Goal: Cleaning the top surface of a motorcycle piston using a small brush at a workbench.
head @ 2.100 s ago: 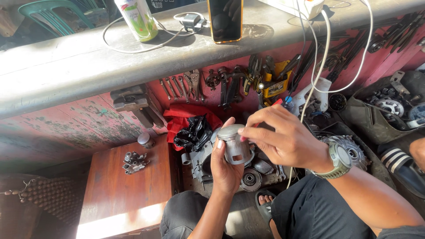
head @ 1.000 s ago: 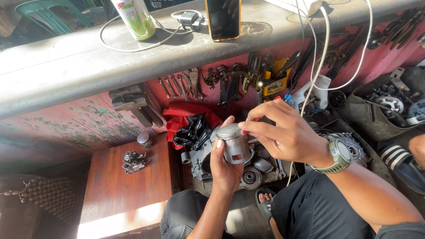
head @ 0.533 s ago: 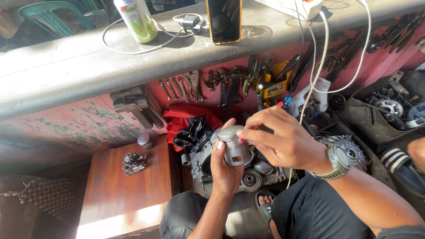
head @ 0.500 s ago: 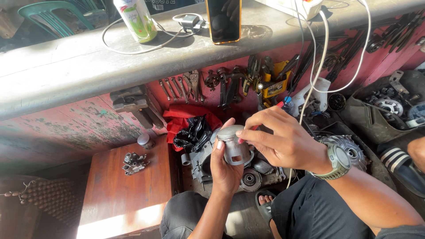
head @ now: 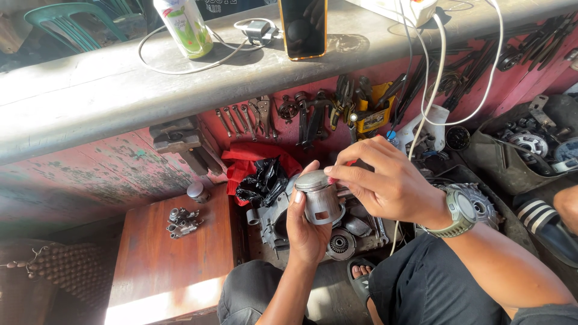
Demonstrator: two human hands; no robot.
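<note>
Below cluttered workbench [head: 180, 90], grey piston [head: 319, 197] gripped upright in left hand [head: 308, 232], right hand [head: 391, 183] fingertips pinching its rim.

The piston [head: 321, 198] is a short grey metal cylinder, dull and worn, with a flat round crown on top and a hole through its side skirt. It stands upright, cupped from below in the left hand [head: 307, 232], with the right hand's [head: 391, 186] fingertips touching its upper rim.
</note>
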